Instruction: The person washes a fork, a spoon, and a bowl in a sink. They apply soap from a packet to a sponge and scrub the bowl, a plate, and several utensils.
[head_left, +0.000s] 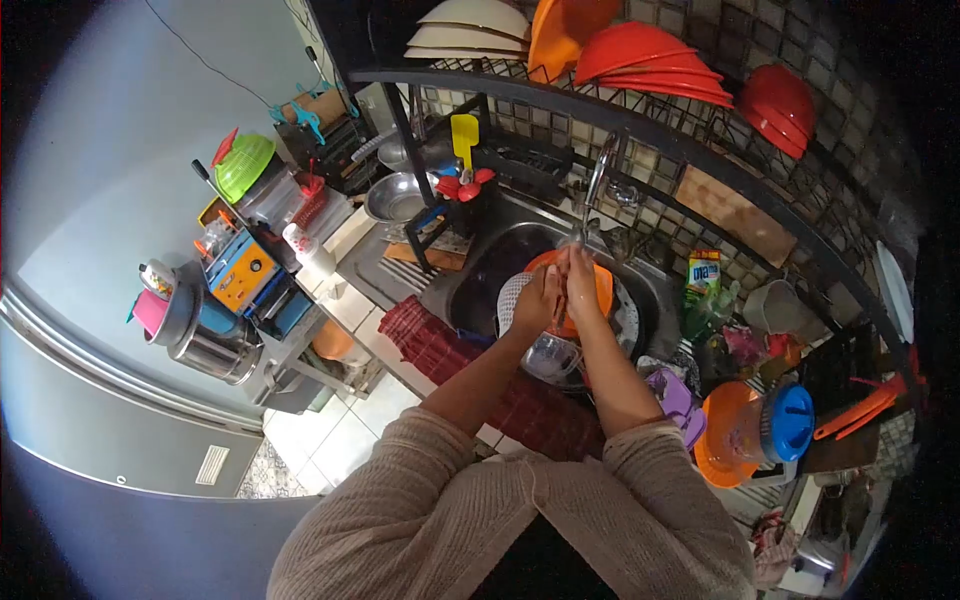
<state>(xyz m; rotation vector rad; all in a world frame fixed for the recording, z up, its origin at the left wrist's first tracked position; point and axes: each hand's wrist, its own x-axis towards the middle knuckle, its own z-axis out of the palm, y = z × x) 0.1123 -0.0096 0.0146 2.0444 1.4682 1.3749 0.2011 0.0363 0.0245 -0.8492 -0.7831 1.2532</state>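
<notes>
The left hand (537, 298) and right hand (580, 283) press together so closely that their fingers blur into one mass; whether they clasp anything cannot be told; they cover the middle of the orange plate (604, 290), leaving only its rim in sight; the sink (497, 262) around it is too dark to read; the print on the yellow packet (704, 270) is too small to make out; the sweater (430, 520) is cut off by the lower edge; the dish rack (700, 150) fades into black at the right.
</notes>
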